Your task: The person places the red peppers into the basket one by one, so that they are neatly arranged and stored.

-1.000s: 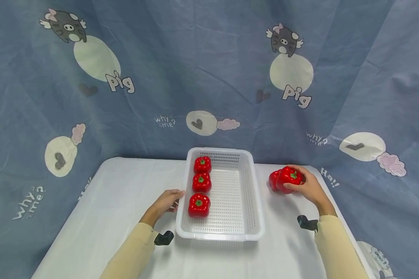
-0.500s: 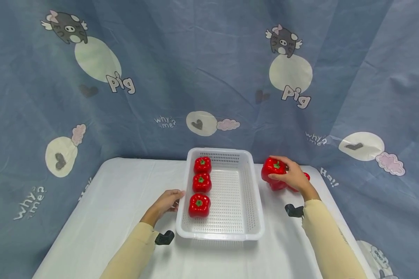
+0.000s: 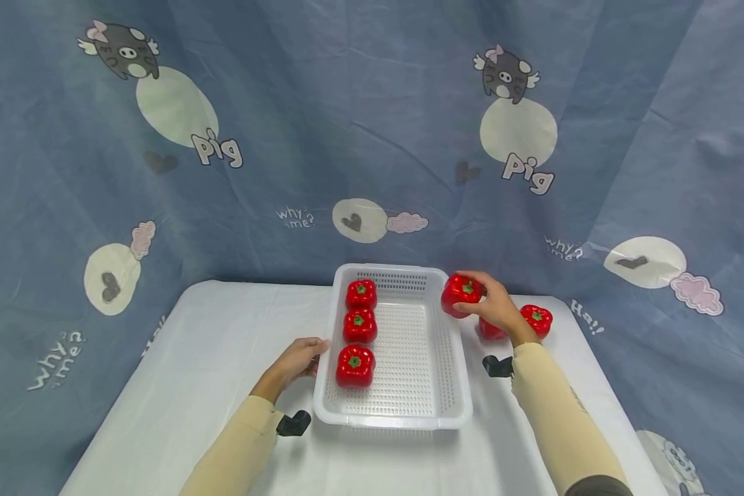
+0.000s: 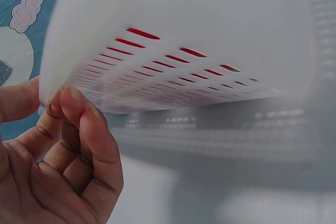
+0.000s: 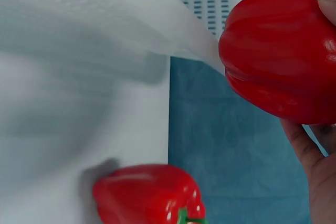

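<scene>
My right hand (image 3: 497, 304) grips a red bell pepper (image 3: 461, 295) and holds it up beside the back right rim of the white plastic basket (image 3: 403, 421). In the right wrist view that held pepper (image 5: 281, 53) overlaps the basket's edge. My left hand (image 3: 295, 363) holds the basket's left rim. Seen from the left wrist, the thumb reaches the rim and the curled fingers (image 4: 97, 135) are at the outer wall. Inside the basket, three red bell peppers stand in a column along the left: back (image 3: 361, 294), middle (image 3: 359, 325) and front (image 3: 355, 366).
Two more red peppers lie on the white table (image 3: 223, 358) right of the basket: one (image 3: 491, 330) partly behind my right hand, another (image 3: 536, 321) near the right edge. A blue printed cloth (image 3: 397, 138) hangs behind the table.
My right hand has lifted the pepper and carried it left to the basket's right rim, uncovering the pepper near the table's right edge. The left hand and basket have stayed put.
</scene>
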`<control>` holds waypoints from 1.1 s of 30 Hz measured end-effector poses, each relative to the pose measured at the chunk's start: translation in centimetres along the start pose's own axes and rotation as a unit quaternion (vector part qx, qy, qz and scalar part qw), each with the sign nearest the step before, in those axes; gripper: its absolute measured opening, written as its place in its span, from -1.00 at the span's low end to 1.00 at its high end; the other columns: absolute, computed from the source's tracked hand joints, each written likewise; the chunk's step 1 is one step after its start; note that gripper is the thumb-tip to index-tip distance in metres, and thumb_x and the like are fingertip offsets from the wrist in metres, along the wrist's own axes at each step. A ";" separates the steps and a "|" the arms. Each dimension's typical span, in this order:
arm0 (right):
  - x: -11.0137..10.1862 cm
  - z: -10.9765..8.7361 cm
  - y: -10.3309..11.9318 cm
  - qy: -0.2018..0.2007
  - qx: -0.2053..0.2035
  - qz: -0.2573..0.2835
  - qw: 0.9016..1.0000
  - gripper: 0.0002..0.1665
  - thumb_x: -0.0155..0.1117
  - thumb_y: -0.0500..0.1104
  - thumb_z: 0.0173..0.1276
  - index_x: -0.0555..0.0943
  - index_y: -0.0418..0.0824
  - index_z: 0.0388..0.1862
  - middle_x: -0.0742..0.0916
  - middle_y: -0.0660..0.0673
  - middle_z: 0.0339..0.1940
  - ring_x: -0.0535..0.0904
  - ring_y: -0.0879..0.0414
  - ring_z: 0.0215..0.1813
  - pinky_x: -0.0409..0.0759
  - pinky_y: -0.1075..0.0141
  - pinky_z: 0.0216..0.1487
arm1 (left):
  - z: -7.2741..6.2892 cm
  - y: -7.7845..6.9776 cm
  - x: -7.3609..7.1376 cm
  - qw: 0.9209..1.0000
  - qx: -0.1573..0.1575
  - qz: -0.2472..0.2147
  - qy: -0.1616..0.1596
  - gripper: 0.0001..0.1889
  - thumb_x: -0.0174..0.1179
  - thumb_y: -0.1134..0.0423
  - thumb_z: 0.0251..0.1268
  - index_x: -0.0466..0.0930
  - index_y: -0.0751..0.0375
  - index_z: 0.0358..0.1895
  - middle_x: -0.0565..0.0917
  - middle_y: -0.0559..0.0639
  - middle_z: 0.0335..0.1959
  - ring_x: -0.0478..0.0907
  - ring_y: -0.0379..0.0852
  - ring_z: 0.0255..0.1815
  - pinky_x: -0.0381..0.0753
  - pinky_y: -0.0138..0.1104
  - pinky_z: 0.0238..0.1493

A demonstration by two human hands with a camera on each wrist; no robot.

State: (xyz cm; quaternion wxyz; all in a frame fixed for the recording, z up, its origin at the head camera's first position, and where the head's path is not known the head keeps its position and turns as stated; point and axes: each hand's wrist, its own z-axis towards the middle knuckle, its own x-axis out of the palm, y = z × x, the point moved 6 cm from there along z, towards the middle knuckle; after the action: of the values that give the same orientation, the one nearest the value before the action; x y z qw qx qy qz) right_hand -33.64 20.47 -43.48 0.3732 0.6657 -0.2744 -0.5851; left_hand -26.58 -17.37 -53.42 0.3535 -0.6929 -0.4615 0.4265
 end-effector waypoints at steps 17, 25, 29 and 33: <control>2.9 2.8 1.1 0.003 -0.019 -0.004 1.000 -0.14 0.50 -0.19 0.07 0.38 -0.02 0.37 0.41 -0.24 0.35 0.28 -0.25 0.34 0.53 -0.11 0.11 | -0.3 0.0 0.0 1.000 0.000 -0.010 0.003 -0.66 0.02 0.16 0.46 0.54 0.42 -0.01 0.62 0.09 -0.35 0.47 -0.14 -0.49 0.52 -0.41 -0.49; 4.2 3.9 1.1 0.016 -0.028 -0.005 0.999 -0.16 0.51 -0.21 0.06 0.41 -0.04 0.36 0.43 -0.26 0.33 0.31 -0.26 0.32 0.54 -0.11 0.11 | -0.2 0.1 0.0 1.000 0.002 -0.013 0.007 -0.67 0.02 0.16 0.47 0.54 0.41 -0.02 0.59 0.07 -0.36 0.46 -0.14 -0.48 0.53 -0.41 -0.49; 4.9 4.5 0.9 0.029 -0.010 0.001 1.000 -0.14 0.52 -0.21 0.05 0.40 -0.02 0.36 0.42 -0.26 0.33 0.29 -0.26 0.33 0.54 -0.10 0.10 | -0.2 0.1 -0.1 1.000 0.003 -0.010 0.005 -0.68 0.01 0.16 0.47 0.55 0.39 -0.03 0.61 0.08 -0.36 0.48 -0.13 -0.47 0.53 -0.41 -0.50; 5.8 5.1 1.2 0.040 -0.023 -0.008 0.999 -0.15 0.52 -0.23 0.05 0.40 -0.05 0.36 0.42 -0.27 0.33 0.28 -0.27 0.33 0.55 -0.09 0.09 | -0.2 0.0 -0.1 1.000 0.000 -0.010 0.005 -0.68 0.01 0.15 0.47 0.56 0.38 -0.03 0.61 0.08 -0.35 0.48 -0.13 -0.46 0.54 -0.40 -0.49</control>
State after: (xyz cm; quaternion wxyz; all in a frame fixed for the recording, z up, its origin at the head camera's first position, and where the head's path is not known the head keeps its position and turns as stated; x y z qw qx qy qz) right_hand -37.66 14.22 -45.97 0.3946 0.6821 -0.2401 -0.5669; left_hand -26.43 -17.46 -53.36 0.3602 -0.6900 -0.4666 0.4199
